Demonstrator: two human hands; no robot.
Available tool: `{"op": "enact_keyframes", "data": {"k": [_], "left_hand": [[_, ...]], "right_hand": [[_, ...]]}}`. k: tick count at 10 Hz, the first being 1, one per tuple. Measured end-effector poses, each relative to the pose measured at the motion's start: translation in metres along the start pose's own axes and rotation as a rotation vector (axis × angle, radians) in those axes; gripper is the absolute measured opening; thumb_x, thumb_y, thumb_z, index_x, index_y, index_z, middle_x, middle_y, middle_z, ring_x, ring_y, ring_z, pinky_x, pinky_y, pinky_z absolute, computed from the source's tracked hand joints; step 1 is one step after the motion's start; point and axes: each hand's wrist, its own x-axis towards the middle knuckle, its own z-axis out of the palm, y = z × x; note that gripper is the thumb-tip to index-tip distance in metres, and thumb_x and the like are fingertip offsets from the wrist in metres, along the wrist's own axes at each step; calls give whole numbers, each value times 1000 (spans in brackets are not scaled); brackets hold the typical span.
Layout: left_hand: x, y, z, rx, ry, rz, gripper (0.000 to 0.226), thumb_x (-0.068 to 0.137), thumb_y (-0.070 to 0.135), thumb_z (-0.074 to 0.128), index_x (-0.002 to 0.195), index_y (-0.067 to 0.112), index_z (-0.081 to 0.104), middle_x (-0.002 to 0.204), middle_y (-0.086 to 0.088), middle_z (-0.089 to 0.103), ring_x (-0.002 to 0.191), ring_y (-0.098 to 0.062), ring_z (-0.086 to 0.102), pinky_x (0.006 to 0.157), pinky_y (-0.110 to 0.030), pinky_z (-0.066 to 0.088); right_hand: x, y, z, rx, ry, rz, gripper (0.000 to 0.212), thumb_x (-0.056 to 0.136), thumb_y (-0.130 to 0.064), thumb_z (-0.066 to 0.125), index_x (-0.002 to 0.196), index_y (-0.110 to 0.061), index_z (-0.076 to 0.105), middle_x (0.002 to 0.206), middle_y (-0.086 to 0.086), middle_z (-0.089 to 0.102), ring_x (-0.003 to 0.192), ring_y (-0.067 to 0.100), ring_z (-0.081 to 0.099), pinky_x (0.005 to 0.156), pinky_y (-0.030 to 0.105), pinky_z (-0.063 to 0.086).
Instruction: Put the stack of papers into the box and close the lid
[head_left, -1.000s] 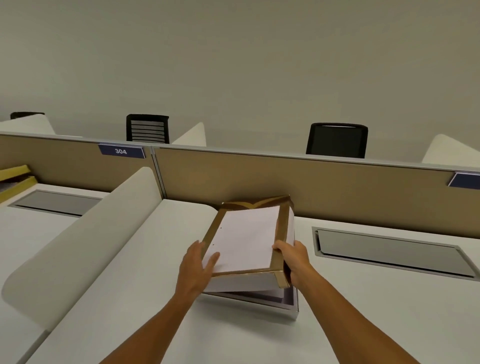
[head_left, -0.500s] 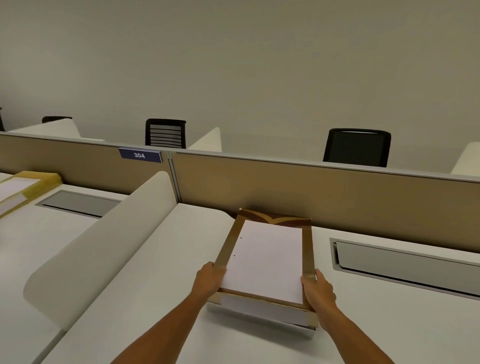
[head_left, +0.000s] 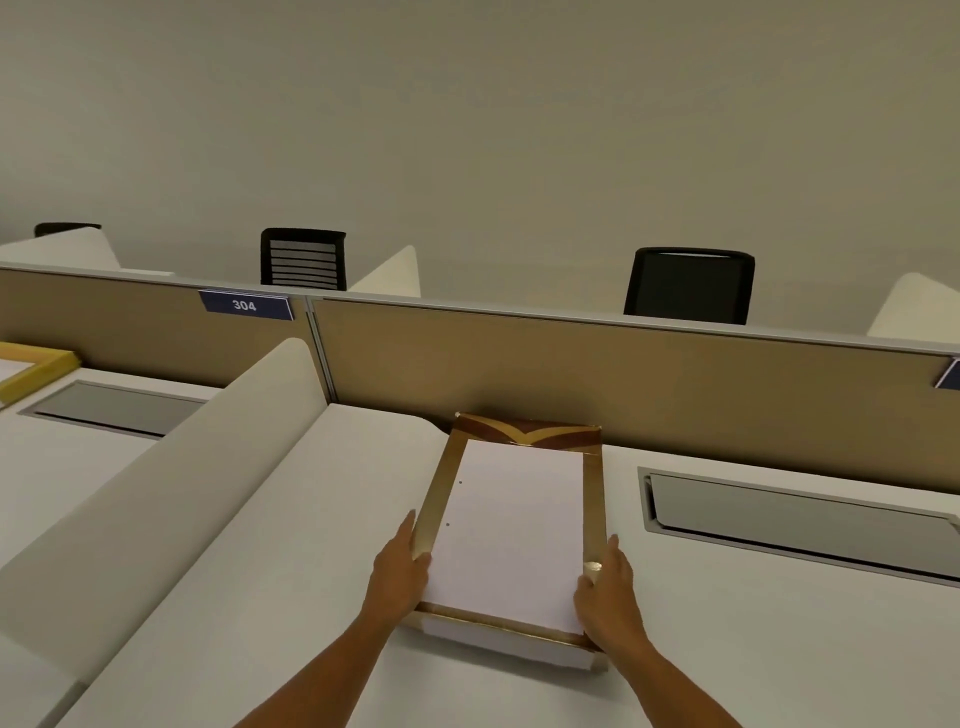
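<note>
A flat box (head_left: 501, 648) lies on the white desk against the tan partition. Only its white front wall shows under the lid. The lid (head_left: 511, 530), gold-brown at the rim with a white middle, sits flat on the box. My left hand (head_left: 400, 569) grips the lid's left edge near the front corner. On the right edge, near the other front corner, my right hand (head_left: 608, 592) grips it too. The stack of papers is out of sight.
A curved white divider (head_left: 156, 467) runs along the left of the desk. The tan partition (head_left: 649, 384) stands behind the box, and a grey cable hatch (head_left: 795, 514) lies to its right. Another gold box (head_left: 34, 364) sits far left. Black chairs stand beyond.
The lid, tilted above the box a second ago, has come down flat onto it. Both hands slid to the lid's side edges near the front corners.
</note>
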Motion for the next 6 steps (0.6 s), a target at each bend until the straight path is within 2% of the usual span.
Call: {"op": "enact_keyframes", "data": {"k": [1, 2, 3, 4, 5, 6], "left_hand": [[4, 1, 8, 71, -35, 11, 53, 102, 16, 49, 152, 13, 30, 157, -11, 39, 139, -31, 46, 116, -45, 39], [10, -1, 13, 187, -87, -10, 58, 102, 18, 48, 155, 16, 24, 158, -6, 38, 135, -27, 51, 113, -37, 43], [15, 2, 10, 280, -125, -8, 58, 101, 19, 51, 154, 18, 27, 159, -5, 34, 131, -24, 55, 109, -34, 47], [17, 22, -2, 542, -215, 40, 53, 101, 22, 49, 151, 16, 30, 164, -7, 22, 135, -27, 51, 112, -38, 45], [13, 39, -14, 658, -252, 33, 52, 100, 26, 50, 149, 14, 34, 162, -9, 28, 141, -31, 42, 117, -45, 38], [4, 74, -22, 472, -212, 66, 54, 97, 39, 56, 144, 16, 42, 149, -5, 49, 133, -27, 52, 112, -43, 44]], "right_hand": [[3, -3, 2, -192, -10, -96, 60, 105, -23, 40, 158, -18, 12, 169, 8, 7, 138, 28, 48, 106, 33, 47], [9, -1, -4, -302, -73, -115, 58, 104, -25, 40, 157, -18, 16, 169, 10, 12, 139, 28, 48, 107, 34, 46], [12, -1, -10, -359, -129, -147, 56, 103, -26, 41, 154, -16, 21, 163, 12, 24, 134, 28, 51, 104, 34, 48], [16, -11, -24, -421, -253, -144, 58, 101, -26, 45, 152, -12, 21, 153, 14, 34, 125, 29, 55, 101, 35, 51], [15, -22, -40, -472, -375, -78, 70, 98, -28, 53, 156, -14, 15, 155, 13, 34, 128, 32, 53, 93, 36, 57], [8, -37, -62, -486, -457, -109, 64, 97, -30, 58, 152, -15, 28, 148, 11, 48, 122, 30, 59, 87, 35, 58]]}}
